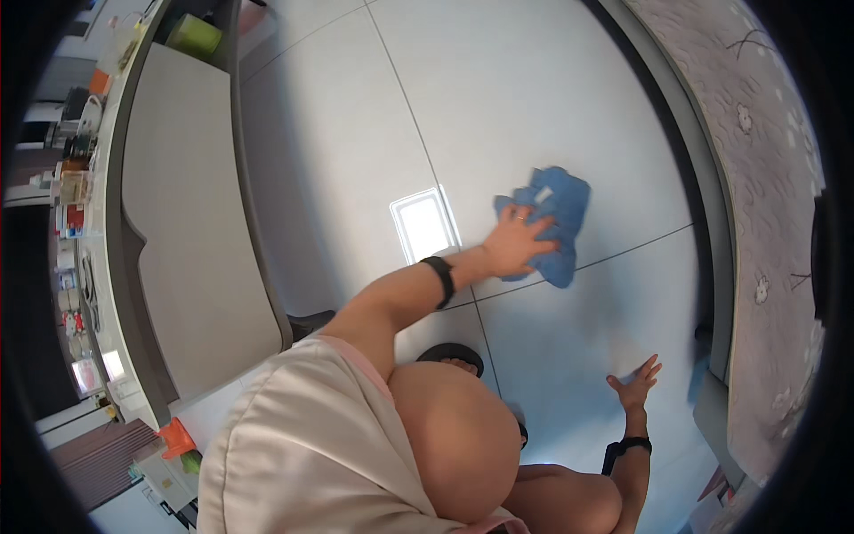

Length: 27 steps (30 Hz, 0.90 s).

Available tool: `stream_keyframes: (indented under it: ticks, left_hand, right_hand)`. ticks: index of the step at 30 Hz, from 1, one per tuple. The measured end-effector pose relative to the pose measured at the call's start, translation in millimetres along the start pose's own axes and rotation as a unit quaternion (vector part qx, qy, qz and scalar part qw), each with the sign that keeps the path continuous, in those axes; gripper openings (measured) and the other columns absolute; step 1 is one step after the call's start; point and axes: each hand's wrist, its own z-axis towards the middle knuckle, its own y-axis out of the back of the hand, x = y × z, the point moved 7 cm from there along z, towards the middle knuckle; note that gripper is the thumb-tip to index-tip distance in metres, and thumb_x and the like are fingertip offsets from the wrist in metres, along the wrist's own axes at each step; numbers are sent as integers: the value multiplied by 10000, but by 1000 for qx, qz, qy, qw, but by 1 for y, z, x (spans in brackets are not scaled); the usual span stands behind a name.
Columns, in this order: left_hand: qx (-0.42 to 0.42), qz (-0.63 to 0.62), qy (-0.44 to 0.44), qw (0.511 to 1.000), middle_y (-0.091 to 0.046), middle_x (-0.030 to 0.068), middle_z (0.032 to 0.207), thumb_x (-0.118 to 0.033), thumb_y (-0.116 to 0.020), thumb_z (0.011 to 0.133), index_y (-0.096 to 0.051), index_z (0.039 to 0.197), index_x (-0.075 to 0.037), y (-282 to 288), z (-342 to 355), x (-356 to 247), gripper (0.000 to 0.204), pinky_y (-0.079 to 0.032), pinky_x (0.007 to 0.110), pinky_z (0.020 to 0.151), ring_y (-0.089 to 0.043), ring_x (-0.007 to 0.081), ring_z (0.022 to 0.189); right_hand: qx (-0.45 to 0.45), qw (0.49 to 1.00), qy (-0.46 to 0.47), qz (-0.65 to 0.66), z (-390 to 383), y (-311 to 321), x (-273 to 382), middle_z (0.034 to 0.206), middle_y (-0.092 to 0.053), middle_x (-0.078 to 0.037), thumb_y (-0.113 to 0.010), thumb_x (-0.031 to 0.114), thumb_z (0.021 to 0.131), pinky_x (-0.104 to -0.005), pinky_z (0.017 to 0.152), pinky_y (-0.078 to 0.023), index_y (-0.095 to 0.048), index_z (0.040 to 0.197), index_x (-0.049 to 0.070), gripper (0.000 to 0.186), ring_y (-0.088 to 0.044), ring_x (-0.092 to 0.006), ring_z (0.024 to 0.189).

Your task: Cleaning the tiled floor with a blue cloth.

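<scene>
Free floor [551,89] lies beyond cloth [567,191]; bed [756,214] bounds right.

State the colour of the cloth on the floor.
The cloth is blue, as the head view shows best.

One blue cloth [571,200], two hands [514,247] [634,390]

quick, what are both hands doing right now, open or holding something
Left hand: open, spread on top of the blue cloth.
Right hand: open, spread, holding nothing.
</scene>
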Motion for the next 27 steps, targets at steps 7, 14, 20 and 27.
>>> stream_keyframes:
  ticks: [7, 14, 20, 27]
  left_hand:
    - [-146, 113, 377, 908, -415, 176, 1239, -272, -733, 555, -511, 1186, -222, 62, -174, 136, 670, -292, 508, 921, -387, 371, 1123]
    - [-201, 100, 831, 509, -256, 139, 1346, -446, -632, 721, -380, 1271, -291, 91, -327, 177, 625, -308, 568, 909, -299, 438, 1164]
    - [-232, 72, 797, 553, -354, 188, 1289, -443, -603, 729, -441, 1226, -170, 97, -232, 179, 590, -331, 549, 884, -374, 420, 1131]
    - [-244, 50, 539, 805, -350, 160, 1281, -331, -692, 616, -524, 1150, -246, 61, -64, 152, 566, -330, 545, 862, -323, 397, 1151]
  right_hand:
    - [-17, 1000, -2, -9, 11, -9, -26, 1441, 134, -182, -812, 284, 591, -507, 1064, -123, 180, 1371, 228, 1262, 62, -479, 1293]
    - [16, 999, -37, 32, -2, -3, 0, 1442, 129, -188, -801, 272, 603, -513, 1061, -112, 178, 1372, 221, 1246, 61, -488, 1289]
    - [4, 1000, -13, -25, -2, -10, 1, 1412, 135, -268, -804, 294, 599, -508, 1063, -28, 209, 1355, 114, 1276, 62, -440, 1310]
    - [-23, 999, -17, -42, 2, -7, 0, 1432, 141, -204, -806, 297, 592, -486, 1073, -129, 191, 1366, 173, 1268, 30, -477, 1295]
